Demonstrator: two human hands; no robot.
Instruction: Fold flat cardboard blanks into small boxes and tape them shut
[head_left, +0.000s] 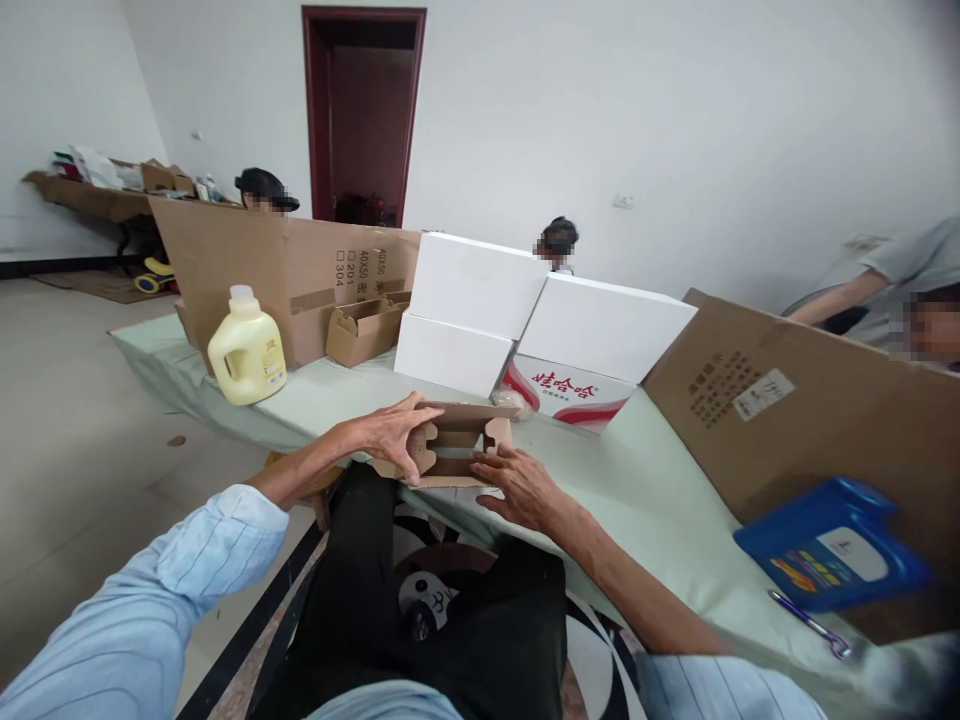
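Note:
A small brown cardboard box (459,467) is at the table's near edge, its open side facing me and its end flaps folding inward. My left hand (391,432) grips the left end, thumb low and fingers along the upper edge. At the right end, my right hand (523,487) has its fingers on the near wall and flap, with the thumb below. Its fingertips are partly hidden by the cardboard. A similar open brown carton (364,335) stands farther back on the table.
A pale yellow jug (247,350) stands left. White boxes (472,285) and a printed carton (570,392) are stacked behind. A blue bottle (832,545) and a metal-ended tool (810,622) lie right, before a large cardboard panel (757,400). Other people are beyond.

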